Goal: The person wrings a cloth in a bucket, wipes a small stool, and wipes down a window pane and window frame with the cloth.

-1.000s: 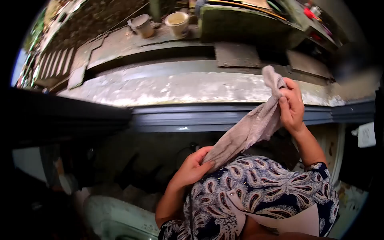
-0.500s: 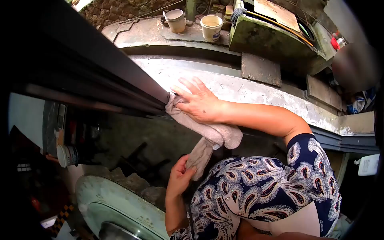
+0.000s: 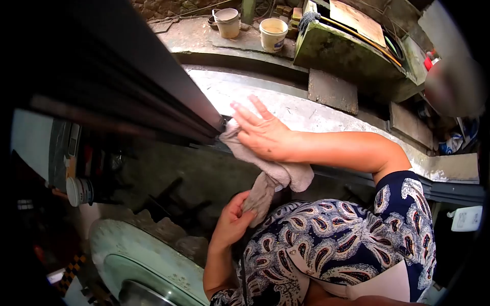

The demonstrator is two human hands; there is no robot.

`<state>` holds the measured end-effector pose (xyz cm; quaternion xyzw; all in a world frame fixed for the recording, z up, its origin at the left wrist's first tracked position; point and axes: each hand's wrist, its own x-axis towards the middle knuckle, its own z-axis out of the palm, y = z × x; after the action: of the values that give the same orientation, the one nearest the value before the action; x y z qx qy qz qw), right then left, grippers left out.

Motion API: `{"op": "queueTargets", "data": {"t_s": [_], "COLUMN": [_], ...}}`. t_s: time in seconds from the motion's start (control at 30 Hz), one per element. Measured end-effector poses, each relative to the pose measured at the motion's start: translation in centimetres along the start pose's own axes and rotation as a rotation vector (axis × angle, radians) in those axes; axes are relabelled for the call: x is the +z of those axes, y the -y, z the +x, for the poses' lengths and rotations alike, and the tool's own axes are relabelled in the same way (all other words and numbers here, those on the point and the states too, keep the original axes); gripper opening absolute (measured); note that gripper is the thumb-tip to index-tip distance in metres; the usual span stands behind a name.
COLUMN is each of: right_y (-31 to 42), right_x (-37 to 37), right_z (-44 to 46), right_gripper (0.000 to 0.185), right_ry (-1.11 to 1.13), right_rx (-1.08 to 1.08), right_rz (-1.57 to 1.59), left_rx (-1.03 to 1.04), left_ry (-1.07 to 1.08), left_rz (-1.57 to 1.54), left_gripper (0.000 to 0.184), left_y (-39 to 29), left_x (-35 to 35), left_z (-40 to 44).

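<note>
A light grey-pink cloth (image 3: 255, 158) hangs twisted between my two hands. My right hand (image 3: 268, 137) lies over its upper end, some fingers stretched out and blurred. It presses the cloth into the corner where a dark window frame post (image 3: 196, 102) meets the sill. The fingers gripping the cloth are partly hidden underneath. Lower down, my left hand (image 3: 236, 219) pinches the cloth's greyer, dirty-looking tail between thumb and fingers. The cloth's middle drapes in a fold over the dark lower rail.
Outside runs a pale, worn ledge (image 3: 286, 107). Two buckets (image 3: 227, 23) stand beyond it, near a mossy concrete trough (image 3: 352, 56) and a stone slab (image 3: 333, 91). Indoors are a green glass-topped table (image 3: 109, 239) at lower left and a white tub (image 3: 79, 191).
The view has shifted slightly, so the frame post looks larger. My right hand's fingers have lifted and spread while staying at the corner with the cloth. My left hand keeps its pinch.
</note>
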<state>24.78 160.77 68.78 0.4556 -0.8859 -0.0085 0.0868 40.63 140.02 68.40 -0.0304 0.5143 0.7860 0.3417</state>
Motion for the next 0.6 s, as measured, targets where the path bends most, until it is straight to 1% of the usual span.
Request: {"op": "queueTargets", "data": {"t_s": [0.13, 0.17, 0.27, 0.3, 0.4, 0.5, 0.6], "right_y": [-0.9, -0.9, -2.1, -1.9, -0.6, 0.8, -0.3], "right_x": [-1.8, -2.4, -3.9, -4.0, 0.1, 0.2, -1.7], "right_z": [-3.3, -3.5, -3.8, -3.0, -0.4, 0.7, -0.5], "right_gripper": [0.021, 0.021, 0.021, 0.019, 0.018, 0.013, 0.013], "right_ry": [-0.08, -0.215, -0.26, -0.293, -0.285, -0.2, -0.046], "right_rx": [0.1, 0.11, 0.18, 0.135, -0.021, -0.011, 0.028], "right_rz": [0.169, 0.147, 0.227, 0.191, 0.328, 0.416, 0.512], "left_rx": [0.038, 0.045, 0.076, 0.078, 0.062, 0.038, 0.058], "left_ry": [0.009, -0.011, -0.031, -0.032, -0.024, -0.025, -0.046], "left_rz": [-0.061, -0.035, -0.049, -0.047, -0.046, -0.065, -0.036], "left_gripper": [0.045, 0.046, 0.046, 0.046, 0.047, 0.048, 0.048], "left_y": [0.9, 1.3, 3.0, 3.0, 2.1, 1.5, 1.6], "left_x": [0.9, 0.8, 1.4, 1.6, 1.7, 2.0, 2.1], "left_z": [-1.2, -1.6, -1.6, -1.7, -1.5, -1.2, -1.1]}}
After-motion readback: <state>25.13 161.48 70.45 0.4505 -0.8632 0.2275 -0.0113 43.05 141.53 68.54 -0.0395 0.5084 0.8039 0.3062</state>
